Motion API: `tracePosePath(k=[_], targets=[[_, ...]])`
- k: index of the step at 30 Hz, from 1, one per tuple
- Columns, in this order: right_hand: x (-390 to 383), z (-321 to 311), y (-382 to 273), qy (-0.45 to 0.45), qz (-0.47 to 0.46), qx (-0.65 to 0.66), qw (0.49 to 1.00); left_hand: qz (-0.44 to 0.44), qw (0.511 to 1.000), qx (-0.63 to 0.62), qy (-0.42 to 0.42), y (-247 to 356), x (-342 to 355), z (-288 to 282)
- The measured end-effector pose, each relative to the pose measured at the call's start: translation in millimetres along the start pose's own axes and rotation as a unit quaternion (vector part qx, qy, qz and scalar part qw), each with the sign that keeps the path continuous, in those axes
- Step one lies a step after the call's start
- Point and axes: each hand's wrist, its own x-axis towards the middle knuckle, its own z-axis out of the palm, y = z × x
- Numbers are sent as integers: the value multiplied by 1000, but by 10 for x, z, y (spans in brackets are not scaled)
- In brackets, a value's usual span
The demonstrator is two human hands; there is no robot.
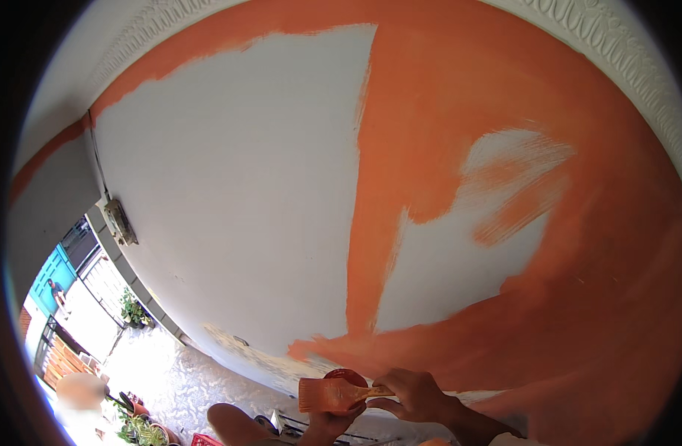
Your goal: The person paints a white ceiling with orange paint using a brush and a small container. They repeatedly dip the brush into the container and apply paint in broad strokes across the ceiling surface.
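Observation:
My right hand [415, 398] grips the thin handle of a wide paintbrush [322, 395], its bristles coated in orange paint and pointing left. My left hand [330, 424] holds a round paint container [342, 374] with orange-red inside, directly behind the brush, which lies across its top. Beyond both hands is a wall [222, 163], partly covered in orange paint [422, 74], with a large pale patch on the left and a smaller streaked one on the right.
A fitting [120, 221] with a cable is on the left wall. A white moulding [616, 52] runs along the top. Down left are an opening onto a bright yard with a distant person [57, 293], potted plants [151, 431], a red crate [205, 440] and mottled pale flooring [162, 364].

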Motion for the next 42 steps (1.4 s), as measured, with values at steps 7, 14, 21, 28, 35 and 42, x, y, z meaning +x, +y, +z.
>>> tracePosePath(k=[7, 14, 21, 28, 35, 42], targets=[[-91, -80, -89, -2, 111, 194, 975, 5, 998, 38, -45, 58, 59, -52], [-195, -383, -121, 147, 101, 306, 935, 26, 996, 33, 78, -14, -30, -21], [-323, -607, -11, 124, 62, 503, 853, 16, 1000, 27, 1, 23, 45, -212], [-254, -672, -112, 144, 63, 524, 837, 75, 988, 111, 76, -43, -35, 114], [-233, -588, 341, 312, 46, 424, 849, 39, 993, 19, 107, -88, -22, 45], [-170, -537, 321, 338, 171, 613, 693, 37, 994, 27, 98, -81, -66, 186]])
